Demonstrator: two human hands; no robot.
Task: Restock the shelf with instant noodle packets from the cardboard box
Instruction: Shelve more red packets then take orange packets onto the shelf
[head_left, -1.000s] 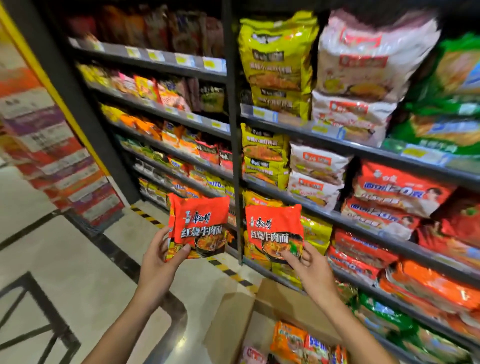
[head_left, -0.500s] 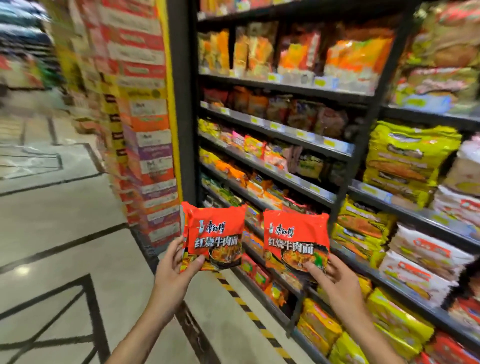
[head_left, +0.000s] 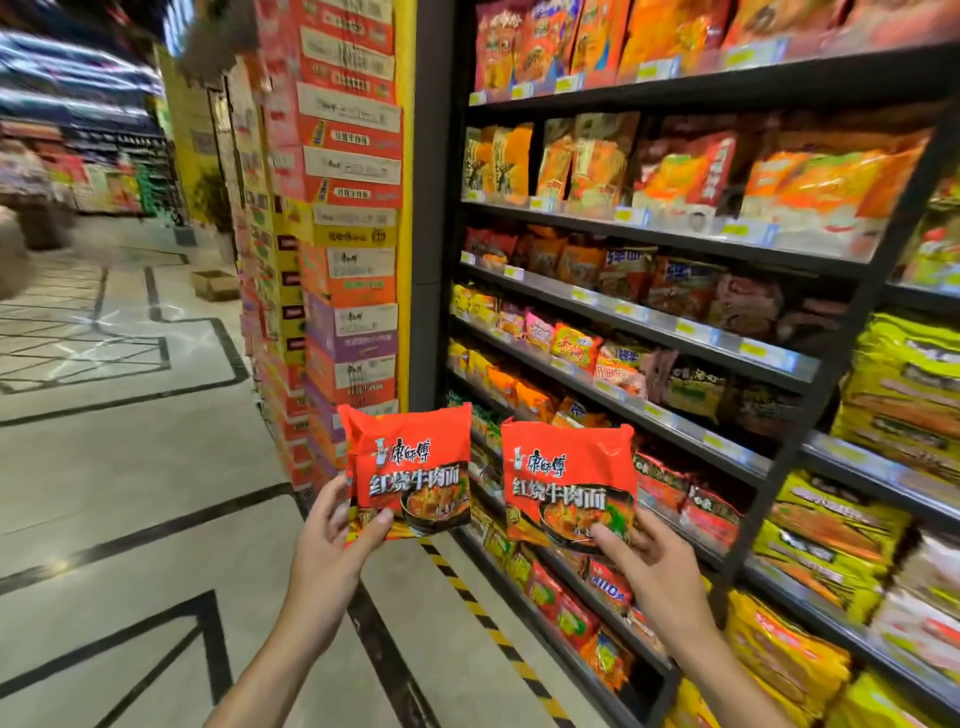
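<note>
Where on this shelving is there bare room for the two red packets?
The left hand and right hand each hold red noodle packets. A dark gap shows on the middle shelf, right of the brown packets, beside the upright. The other tiers look packed to their front edges.

i stand in a grocery shop aisle: dark shelves (head_left: 675, 322) packed with noodle packets (head_left: 576, 345), price tags (head_left: 631, 215) along their edges, stacked cartons (head_left: 348, 270) beside them.

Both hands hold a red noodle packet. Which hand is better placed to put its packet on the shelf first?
Probably the right hand: its red packet already overlaps the shelf.
</note>
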